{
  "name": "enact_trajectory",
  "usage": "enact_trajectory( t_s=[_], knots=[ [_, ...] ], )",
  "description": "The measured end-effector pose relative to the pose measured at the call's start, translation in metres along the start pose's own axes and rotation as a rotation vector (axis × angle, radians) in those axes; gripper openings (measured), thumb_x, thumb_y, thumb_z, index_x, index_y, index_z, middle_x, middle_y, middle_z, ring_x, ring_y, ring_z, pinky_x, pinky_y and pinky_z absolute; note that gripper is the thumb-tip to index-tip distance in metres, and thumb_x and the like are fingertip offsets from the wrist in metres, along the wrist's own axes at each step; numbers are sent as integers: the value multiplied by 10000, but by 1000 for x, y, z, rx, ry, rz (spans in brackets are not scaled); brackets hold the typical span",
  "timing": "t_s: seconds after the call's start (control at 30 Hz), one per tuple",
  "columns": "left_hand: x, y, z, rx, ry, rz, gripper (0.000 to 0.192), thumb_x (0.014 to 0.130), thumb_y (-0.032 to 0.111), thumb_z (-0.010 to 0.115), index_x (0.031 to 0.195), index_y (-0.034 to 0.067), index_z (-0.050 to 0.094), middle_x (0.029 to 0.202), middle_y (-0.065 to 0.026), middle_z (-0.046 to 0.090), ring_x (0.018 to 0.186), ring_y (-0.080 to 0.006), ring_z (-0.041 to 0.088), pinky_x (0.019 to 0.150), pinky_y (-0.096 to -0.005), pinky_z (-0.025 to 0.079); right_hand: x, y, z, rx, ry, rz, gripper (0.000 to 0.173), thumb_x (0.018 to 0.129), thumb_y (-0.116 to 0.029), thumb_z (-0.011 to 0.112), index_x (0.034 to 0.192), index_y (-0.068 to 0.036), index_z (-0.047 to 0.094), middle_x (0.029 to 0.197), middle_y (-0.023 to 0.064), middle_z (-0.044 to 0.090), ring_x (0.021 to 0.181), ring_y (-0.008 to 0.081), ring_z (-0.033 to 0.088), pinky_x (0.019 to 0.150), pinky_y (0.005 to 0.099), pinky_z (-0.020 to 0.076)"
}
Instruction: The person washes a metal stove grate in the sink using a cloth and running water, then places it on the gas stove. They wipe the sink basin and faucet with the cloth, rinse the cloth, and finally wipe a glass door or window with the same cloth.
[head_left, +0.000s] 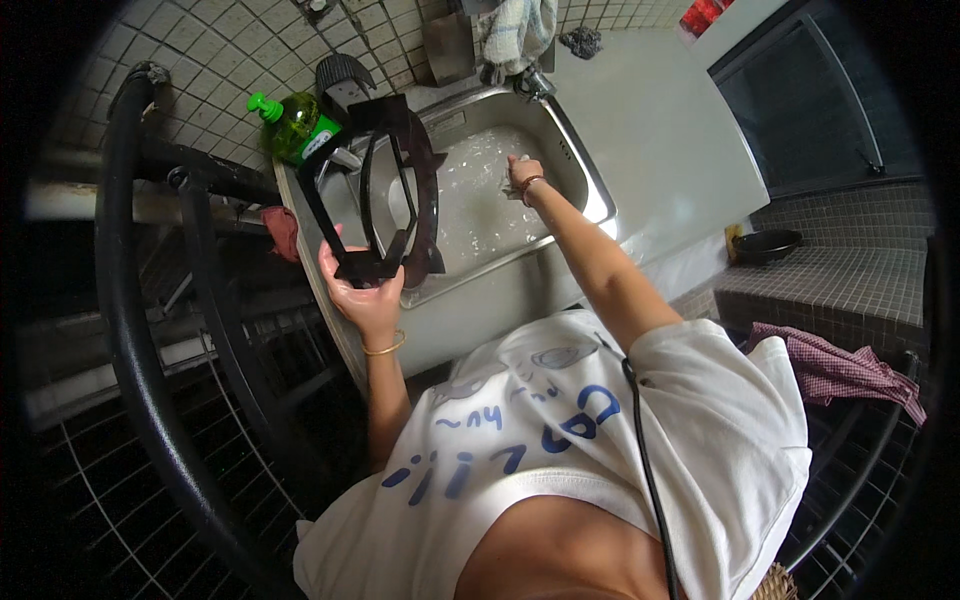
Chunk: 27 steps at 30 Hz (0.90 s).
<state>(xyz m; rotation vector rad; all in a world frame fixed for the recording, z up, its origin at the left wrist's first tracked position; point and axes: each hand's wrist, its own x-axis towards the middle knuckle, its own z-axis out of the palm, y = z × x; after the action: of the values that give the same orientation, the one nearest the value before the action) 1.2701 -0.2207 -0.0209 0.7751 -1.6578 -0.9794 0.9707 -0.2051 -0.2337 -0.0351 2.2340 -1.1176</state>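
Observation:
My left hand (366, 300) grips the lower edge of a black frame, which looks like a gas-stove pan support (427, 187). It is held up over the left part of a stainless-steel sink (600, 206). Soapy water (472, 202) with floating suds lies in the basin. My right hand (527, 172) reaches down into the basin's right side, closed around a pale, crumpled cloth or pad (513, 193) that is mostly covered by the fingers. The frame hides part of the sink's left end.
A green pump bottle (296, 129) stands left of the sink. The faucet (534, 85) is at the back, below a hanging towel (517, 34). A wire scourer (581, 43) lies on the pale counter (660, 142). Black pipes (120, 255) rise at the left. A black pan (769, 245) sits right.

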Motion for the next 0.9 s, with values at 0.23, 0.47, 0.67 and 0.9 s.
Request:
enact_trajectory(
  t_s=[0.23, 0.47, 0.67, 0.9],
  knots=[
    [-4, 12, -20, 5, -1, -39, 812, 546, -83, 669, 1262, -16, 291, 1178, -155, 469, 810, -158, 527, 732, -281, 469, -41, 11, 0, 374, -162, 230, 433, 842, -342, 550, 852, 86, 615, 787, 191, 643, 643, 281, 635, 523, 348, 502],
    [-8, 4, -20, -56, 17, -102, 788, 539, -77, 653, 1251, -15, 321, 993, -97, 516, 786, -148, 528, 758, -278, 456, -52, 31, -33, -1431, -724, -145, 571, 733, -561, 554, 1181, -206, 557, 1214, 18, 539, 1122, 228, 506, 918, 367, 405],
    [-5, 2, -9, -142, 39, -67, 723, 572, -64, 634, 1240, -3, 364, 841, -49, 517, 742, -127, 527, 733, -254, 446, -32, 52, -26, -1290, -611, -231, 405, 743, -279, 587, 1126, -149, 587, 1064, 145, 604, 1003, 285, 578, 833, 352, 464],
    [-6, 14, -14, -203, 99, -158, 603, 642, -92, 623, 1201, 26, 430, 773, -13, 503, 688, -99, 509, 646, -249, 456, -18, 44, -4, -559, -251, -381, 251, 780, -177, 558, 1015, -113, 620, 984, 178, 617, 909, 346, 594, 783, 397, 479]
  ],
)
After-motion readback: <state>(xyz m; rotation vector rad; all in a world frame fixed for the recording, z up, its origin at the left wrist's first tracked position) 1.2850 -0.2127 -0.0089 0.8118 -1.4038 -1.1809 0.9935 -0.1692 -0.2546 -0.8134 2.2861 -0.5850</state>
